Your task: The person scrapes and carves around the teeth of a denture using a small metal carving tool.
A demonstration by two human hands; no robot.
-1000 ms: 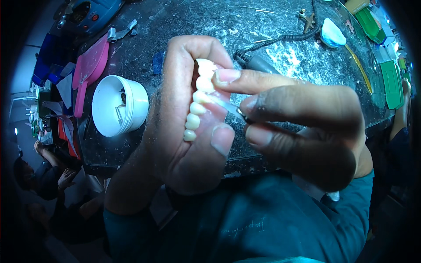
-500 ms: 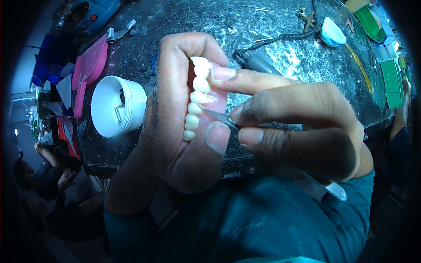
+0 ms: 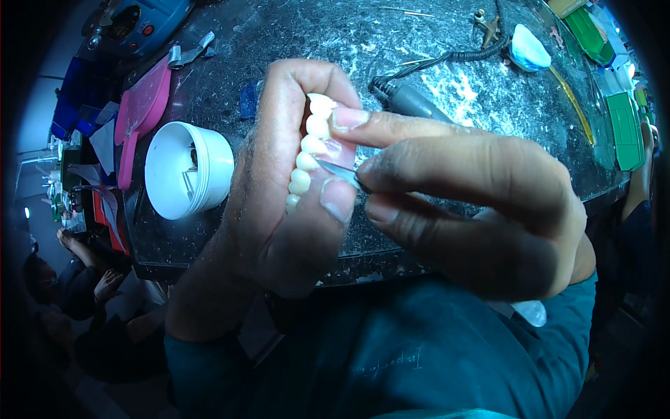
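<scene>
A denture (image 3: 305, 161) with a curved row of white teeth on a pink base is held in my left hand (image 3: 276, 202). The thumb presses the pink base, and the curled index finger wraps the far end. My right hand (image 3: 481, 195) pinches a thin metal carving knife (image 3: 337, 171) between thumb and fingers. Its pointed tip touches the denture where a tooth meets the pink base. The knife's rounded other end sticks out below my right hand. One right fingertip rests on the denture near the far teeth. The left thumb covers part of the base.
A white tub (image 3: 220, 167) with small metal pieces inside stands at left, beside a pink dustpan (image 3: 143, 105). Beyond my hands lie a grey corded handpiece (image 3: 415, 103) and a white-blue lump (image 3: 529, 50). White dust covers the dark bench (image 3: 293, 35). Other people sit at far left.
My left hand and the denture have tilted and shifted slightly, hiding more of the nearest teeth. My right hand has moved a little left and down, the knife tip still on the denture.
</scene>
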